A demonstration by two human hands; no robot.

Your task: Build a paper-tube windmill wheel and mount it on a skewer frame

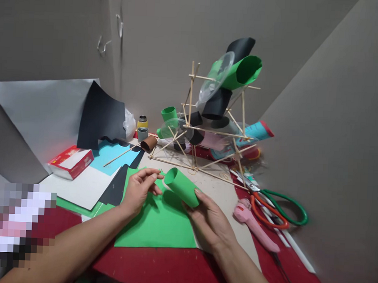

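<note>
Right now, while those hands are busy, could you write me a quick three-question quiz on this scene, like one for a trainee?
1. Which hand holds the green tube?
2. True or false: in the picture, the pink tool lies to the right of the green sheet.
3. What colours are the handles of the scissors?
a) both orange
b) one orange, one green
c) both pink

Key: 1. The right hand. 2. True. 3. b.
</note>
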